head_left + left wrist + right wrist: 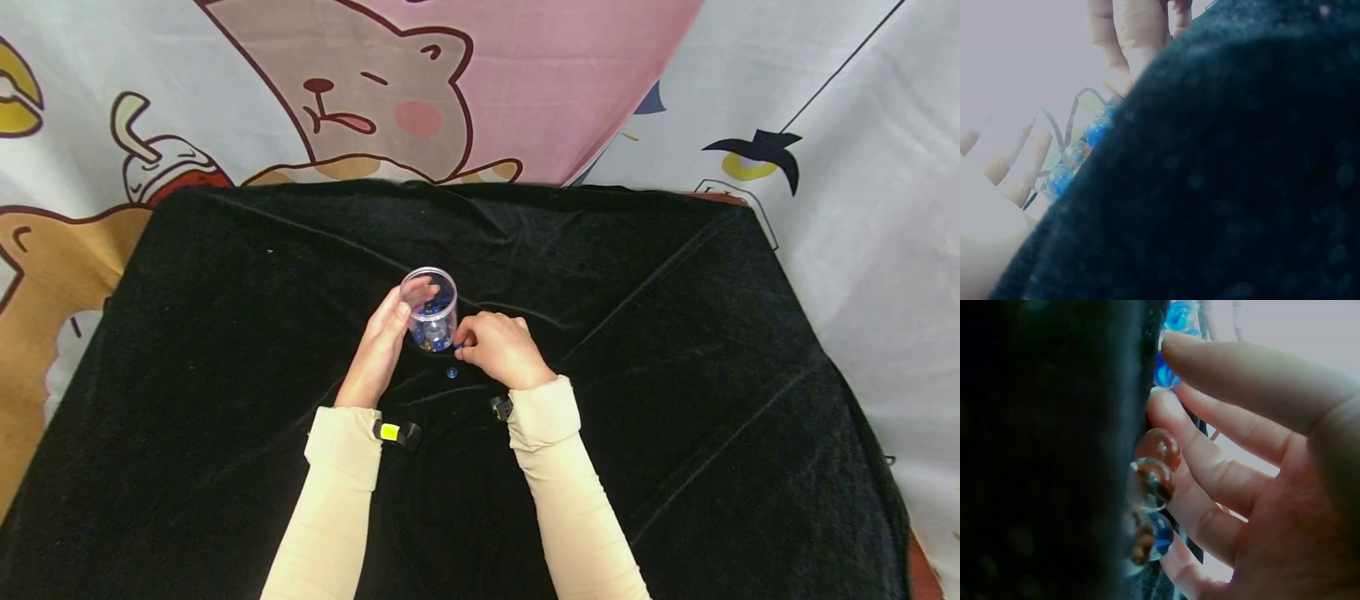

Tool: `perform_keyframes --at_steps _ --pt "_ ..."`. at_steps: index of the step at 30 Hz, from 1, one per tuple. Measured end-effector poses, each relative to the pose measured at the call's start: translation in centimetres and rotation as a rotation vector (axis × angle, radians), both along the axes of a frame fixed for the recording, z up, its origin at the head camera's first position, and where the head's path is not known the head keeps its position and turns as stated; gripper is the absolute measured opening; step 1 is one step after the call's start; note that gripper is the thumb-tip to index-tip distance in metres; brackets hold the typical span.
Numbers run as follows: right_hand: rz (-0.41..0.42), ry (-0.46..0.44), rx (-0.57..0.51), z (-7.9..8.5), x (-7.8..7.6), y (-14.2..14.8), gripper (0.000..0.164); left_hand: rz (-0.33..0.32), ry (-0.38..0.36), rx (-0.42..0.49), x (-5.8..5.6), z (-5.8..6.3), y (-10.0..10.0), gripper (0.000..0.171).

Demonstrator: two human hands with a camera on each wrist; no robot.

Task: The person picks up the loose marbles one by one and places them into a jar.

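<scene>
My left hand (377, 348) holds a clear round jar (430, 313) from its left side, the jar's mouth uncovered. Inside the jar are several glass marbles (433, 342), mostly blue. Close against the jar's right side, my right hand (501, 346) pinches a blue marble (1165, 372) between thumb and fingertip. More marbles (1152, 481), reddish, clear and blue, show by its lower fingers in the right wrist view; whether these fingers hold them or they lie on the cloth, I cannot tell. One loose blue marble (452, 372) lies on the cloth just in front of the jar.
A black velvety cloth (697, 400), with creases, covers the table. Behind it hangs a curtain (525, 92) with cartoon animals. Dark straps with small devices (397, 433) sit at both wrists. Cloth fills much of both wrist views.
</scene>
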State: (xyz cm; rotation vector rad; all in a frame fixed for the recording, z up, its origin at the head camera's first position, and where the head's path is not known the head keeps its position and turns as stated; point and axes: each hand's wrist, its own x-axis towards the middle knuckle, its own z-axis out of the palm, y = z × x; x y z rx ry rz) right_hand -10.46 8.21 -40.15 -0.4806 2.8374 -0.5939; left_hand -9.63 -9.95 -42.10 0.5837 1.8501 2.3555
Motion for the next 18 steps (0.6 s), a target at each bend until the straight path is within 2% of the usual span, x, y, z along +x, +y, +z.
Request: perform_keyframes --at_steps 6,18 --pt "-0.007 0.025 -0.043 0.1 0.0 0.3 0.009 0.005 0.000 0.009 -0.7 -1.5 -0.2 0.045" --pt "-0.057 0.027 -0.154 0.5 -0.1 0.9 0.012 -0.009 -0.006 0.037 -0.7 -1.5 -0.2 0.042"
